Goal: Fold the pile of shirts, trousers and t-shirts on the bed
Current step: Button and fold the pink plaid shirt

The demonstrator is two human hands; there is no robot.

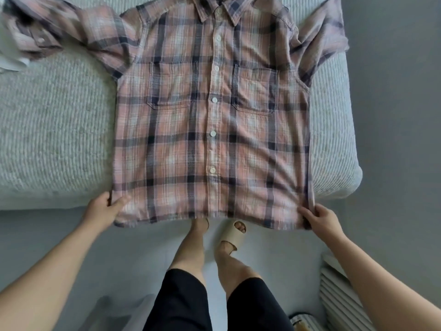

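A pink and navy plaid button shirt (212, 120) lies front up and spread flat on the bed (55, 130), collar at the far side. Its hem hangs just over the bed's near edge. My left hand (105, 207) pinches the hem's left corner, thumb on top. At the hem's right corner, my right hand (319, 217) grips the side seam. The left sleeve stretches out to the far left, its cuff blurred. The right sleeve is bunched near the bed's right edge.
The bed has a pale ribbed cover and ends at the right, beside grey floor (393, 91). A bit of white cloth (12, 63) shows at the far left. My legs and a beige slipper (235, 235) stand below the hem. Striped fabric (338, 290) lies on the floor, lower right.
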